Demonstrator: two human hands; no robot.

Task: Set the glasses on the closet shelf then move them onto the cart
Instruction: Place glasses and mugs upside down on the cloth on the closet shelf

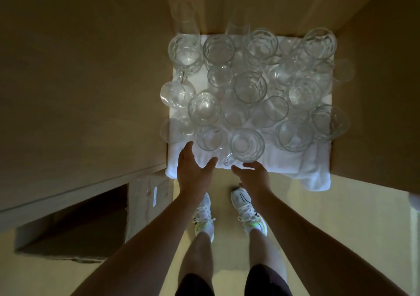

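Several clear glasses and mugs stand crowded on a white towel [286, 162] that covers the closet shelf in front of me. A handled glass mug [247, 145] stands at the front edge, with a plain glass [210, 137] just left of it. My left hand [193, 170] reaches over the towel's front left edge with fingers spread, holding nothing. My right hand [253, 175] hovers just below the mug's handle, fingers loosely extended, apart from the glass.
Brown closet walls [91, 80] close in on both sides of the shelf. A cardboard box [75, 225] lies open on the floor at lower left. My feet in white sneakers [204, 216] stand on the pale floor below the shelf.
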